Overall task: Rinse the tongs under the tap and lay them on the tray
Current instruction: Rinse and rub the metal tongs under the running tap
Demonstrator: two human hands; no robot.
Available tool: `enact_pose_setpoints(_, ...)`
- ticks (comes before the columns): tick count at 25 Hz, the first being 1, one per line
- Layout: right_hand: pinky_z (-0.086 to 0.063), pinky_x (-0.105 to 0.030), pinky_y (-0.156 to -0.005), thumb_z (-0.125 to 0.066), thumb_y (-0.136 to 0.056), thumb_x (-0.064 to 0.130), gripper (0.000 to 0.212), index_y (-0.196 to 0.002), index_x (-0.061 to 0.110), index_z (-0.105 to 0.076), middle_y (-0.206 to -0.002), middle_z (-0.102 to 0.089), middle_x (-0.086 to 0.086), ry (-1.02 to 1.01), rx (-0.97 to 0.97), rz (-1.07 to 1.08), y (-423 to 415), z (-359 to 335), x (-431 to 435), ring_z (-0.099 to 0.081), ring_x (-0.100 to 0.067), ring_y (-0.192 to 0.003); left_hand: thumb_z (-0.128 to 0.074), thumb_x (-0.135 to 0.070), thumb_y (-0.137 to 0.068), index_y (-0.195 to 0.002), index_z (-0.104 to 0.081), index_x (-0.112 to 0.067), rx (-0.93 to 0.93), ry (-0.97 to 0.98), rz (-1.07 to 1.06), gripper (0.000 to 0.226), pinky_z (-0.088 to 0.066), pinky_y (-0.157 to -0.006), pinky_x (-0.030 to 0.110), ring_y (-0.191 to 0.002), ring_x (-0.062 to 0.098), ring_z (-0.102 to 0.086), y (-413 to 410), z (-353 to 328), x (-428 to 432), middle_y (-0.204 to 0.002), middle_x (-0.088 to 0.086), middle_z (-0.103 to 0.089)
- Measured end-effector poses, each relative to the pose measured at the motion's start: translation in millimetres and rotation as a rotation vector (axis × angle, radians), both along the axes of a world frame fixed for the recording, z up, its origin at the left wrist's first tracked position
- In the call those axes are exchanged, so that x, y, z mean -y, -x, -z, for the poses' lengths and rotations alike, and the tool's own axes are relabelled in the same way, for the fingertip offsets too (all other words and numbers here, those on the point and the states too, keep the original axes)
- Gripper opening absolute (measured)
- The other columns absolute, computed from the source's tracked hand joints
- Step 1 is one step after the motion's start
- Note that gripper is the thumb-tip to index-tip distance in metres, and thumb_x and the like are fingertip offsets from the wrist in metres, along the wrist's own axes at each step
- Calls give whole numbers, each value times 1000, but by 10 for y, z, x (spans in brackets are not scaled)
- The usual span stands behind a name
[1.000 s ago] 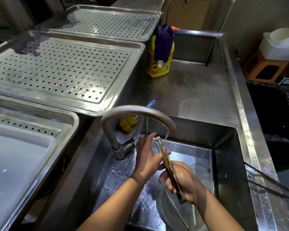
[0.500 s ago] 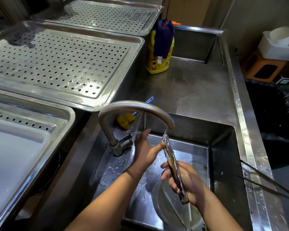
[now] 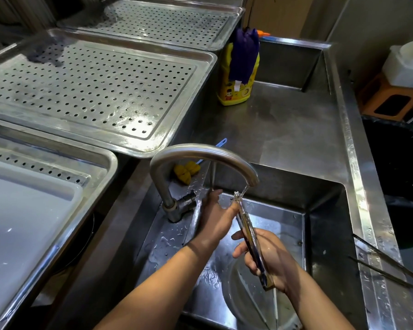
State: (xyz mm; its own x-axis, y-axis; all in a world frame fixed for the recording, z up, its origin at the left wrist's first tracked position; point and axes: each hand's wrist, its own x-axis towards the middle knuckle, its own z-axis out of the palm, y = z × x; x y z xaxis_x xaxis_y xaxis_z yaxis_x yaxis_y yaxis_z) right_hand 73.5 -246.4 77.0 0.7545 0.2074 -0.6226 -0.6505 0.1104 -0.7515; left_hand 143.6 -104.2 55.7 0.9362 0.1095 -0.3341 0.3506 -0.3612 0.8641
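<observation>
The metal tongs (image 3: 248,232) stand nearly upright over the sink, their tip in the water that runs from the curved steel tap (image 3: 202,152). My right hand (image 3: 270,257) grips their lower half. My left hand (image 3: 216,216) is beside the upper part, fingers fairly straight, its thumb touching the tongs near the tip. A perforated steel tray (image 3: 91,89) lies to the left on the counter, with nothing on it.
The sink basin (image 3: 324,210) holds a round bowl (image 3: 246,303) under my right hand. A second perforated tray (image 3: 167,22) sits behind, a white board (image 3: 22,225) in a tray at left. Yellow soap bottle (image 3: 236,91), yellow sponge (image 3: 185,171), thin metal rods (image 3: 389,270) at right.
The tongs' tip has shifted slightly right, further under the water stream. My left thumb stays at the tongs' upper part. The view has tilted a little downward.
</observation>
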Motion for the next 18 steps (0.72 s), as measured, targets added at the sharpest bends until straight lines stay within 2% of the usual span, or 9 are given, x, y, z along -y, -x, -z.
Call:
enact_pose_setpoints(3, -35, -19, -34, -47, -102, 23, 27, -105, 2, -63, -74, -71, -22, 63, 50, 16, 17, 37, -6, -49, -19, -36, -69, -50, -74, -130, -54, -17, -50, 133, -95, 66, -48, -104, 47, -122, 27, -57, -92, 39, -40, -132, 9, -59)
enact_pose_setpoints(5, -37, -20, -35, -51, -102, 29, 28, -99, 5, -65, -73, -72, -19, 127, 84, 46, 9, 71, -47, -51, -20, -37, -70, -36, -88, -124, -58, -15, -48, 275, -172, 44, -50, -99, 48, -118, 30, -59, -78, 7, -58, -125, 10, -63)
enact_pose_setpoints(7, -40, -23, -38, -52, -102, 31, 28, -93, 7, -62, -74, -72, -19, 175, 131, 68, -24, 89, -116, -55, -23, -41, -58, -41, -96, -112, -64, -18, -56, 432, -252, 28, -50, -82, 41, -105, 26, -62, 127, -48, -50, -111, 3, -67)
enact_pose_setpoints(9, -44, -26, -40, -52, -101, 31, 22, -93, 12, -60, -75, -74, -20, 215, 164, 101, -51, 98, -202, -60, -26, -44, -51, -55, -93, -99, -67, -16, -54, 492, -232, 42, -45, -67, 33, -81, 18, -60, 402, -117, -39, -89, 0, -66)
enact_pose_setpoints(10, -46, -28, -41, -53, -100, 32, 20, -93, 14, -58, -74, -74, -18, 237, 166, 120, -60, 106, -243, -62, -27, -46, -53, -54, -92, -90, -66, -10, -25, 488, -176, 46, -45, -61, 30, -70, 16, -57, 506, -146, -32, -78, 2, -63)
enact_pose_setpoints(12, -53, -36, -48, -54, -99, 31, 21, -92, 11, -54, -71, -74, -15, 300, 170, 130, -66, 129, -314, -68, -33, -54, -62, -35, -94, -78, -61, 0, 44, 470, -136, 39, -43, -50, 23, -56, 12, -52, 624, -178, -7, -63, 2, -56)
enact_pose_setpoints(15, -57, -51, -68, -57, -97, 23, 29, -77, 3, -54, -71, -66, -17, 529, 309, 39, -74, 152, -345, -66, -40, -71, -62, -18, -97, -73, -60, -5, 153, 235, -109, 27, -43, -57, 20, -56, 1, -50, 672, -173, -45, -62, -5, -56)
enact_pose_setpoints(16, -54, -51, -70, -57, -96, 19, 30, -70, 4, -54, -70, -62, -15, 604, 350, -6, -82, 147, -359, -62, -37, -71, -62, -18, -97, -74, -60, -7, 164, 179, -87, 25, -42, -59, 20, -57, 0, -49, 689, -164, -63, -63, -7, -57)
enact_pose_setpoints(18, -50, -47, -69, -57, -93, 15, 28, -66, 6, -55, -68, -60, -10, 683, 377, -32, -100, 122, -402, -56, -30, -70, -61, -21, -97, -76, -57, -7, 143, 208, -79, 26, -42, -62, 23, -58, 2, -48, 720, -133, -108, -64, -5, -55)
